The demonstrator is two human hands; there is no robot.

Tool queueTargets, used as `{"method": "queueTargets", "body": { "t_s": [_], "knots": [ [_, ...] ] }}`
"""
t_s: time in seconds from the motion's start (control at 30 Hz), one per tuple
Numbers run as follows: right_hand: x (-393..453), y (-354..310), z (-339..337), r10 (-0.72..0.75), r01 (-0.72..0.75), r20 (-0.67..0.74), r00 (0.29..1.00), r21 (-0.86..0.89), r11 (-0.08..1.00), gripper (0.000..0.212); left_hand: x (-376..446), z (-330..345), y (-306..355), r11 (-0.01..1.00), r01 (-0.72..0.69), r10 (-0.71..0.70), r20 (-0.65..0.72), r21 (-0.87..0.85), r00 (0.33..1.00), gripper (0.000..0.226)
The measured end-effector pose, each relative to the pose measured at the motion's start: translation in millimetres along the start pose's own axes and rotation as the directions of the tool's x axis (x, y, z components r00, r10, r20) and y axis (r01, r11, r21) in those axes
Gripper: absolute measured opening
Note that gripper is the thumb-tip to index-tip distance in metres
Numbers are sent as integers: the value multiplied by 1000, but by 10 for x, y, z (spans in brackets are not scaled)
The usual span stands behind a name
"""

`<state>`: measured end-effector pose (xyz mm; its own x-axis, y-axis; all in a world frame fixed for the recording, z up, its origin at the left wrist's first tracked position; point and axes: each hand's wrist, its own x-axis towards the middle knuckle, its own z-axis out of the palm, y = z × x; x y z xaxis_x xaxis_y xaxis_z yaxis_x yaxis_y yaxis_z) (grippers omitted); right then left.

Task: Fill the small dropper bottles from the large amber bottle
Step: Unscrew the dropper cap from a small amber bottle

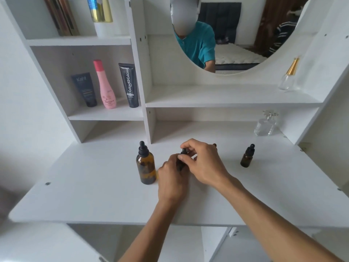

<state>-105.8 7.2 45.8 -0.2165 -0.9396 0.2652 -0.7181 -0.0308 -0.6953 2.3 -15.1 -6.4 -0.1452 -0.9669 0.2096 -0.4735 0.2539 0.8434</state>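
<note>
Left hand [171,176] had its grip around a small dropper bottle [181,163] to steady it on the counter [94,195] while the right hand [202,163] pinched its cap [183,151], probably to unscrew it.

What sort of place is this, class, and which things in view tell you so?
Probably a bedroom dressing table: an oval mirror reflecting a bed, cosmetic tubes on the shelf, and glass perfume bottles beside it.

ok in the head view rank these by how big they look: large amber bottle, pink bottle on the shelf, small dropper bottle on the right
1. pink bottle, tallest, though farther back.
2. large amber bottle, close behind; its nearness makes this order unsure.
3. small dropper bottle, clearly smallest.
</note>
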Motion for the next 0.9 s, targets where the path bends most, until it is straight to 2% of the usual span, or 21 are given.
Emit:
{"method": "queueTargets", "body": {
  "t_s": [0.13,0.37,0.53,0.67,0.83,0.9],
  "knots": [
    [1,-23,-17,16,-16,-20,1000,-11,1000,19,12,16,-24,1000,-2,2,10,11,1000,14],
    [8,-59,-122,38,-31,94,995,-75,997,25,-5,-9,0,999,-38,37,41,10,998,13],
    [7,-108,-159,29,-20,67,997,-128,992,20,-15,-9,-14,999,-47,47,24,9,999,14],
    [18,-157,-222,37,-12,161,986,-158,987,31,-30,-4,-16,998,-56,56,25,8,998,12],
    [33,-198,-249,34,-2,151,988,-209,978,21,-30,-9,-16,997,-74,74,16,10,997,17],
    [40,-190,-267,43,-7,182,982,-197,980,26,-33,-10,-11,997,-82,82,20,12,996,16]
  ]
}}
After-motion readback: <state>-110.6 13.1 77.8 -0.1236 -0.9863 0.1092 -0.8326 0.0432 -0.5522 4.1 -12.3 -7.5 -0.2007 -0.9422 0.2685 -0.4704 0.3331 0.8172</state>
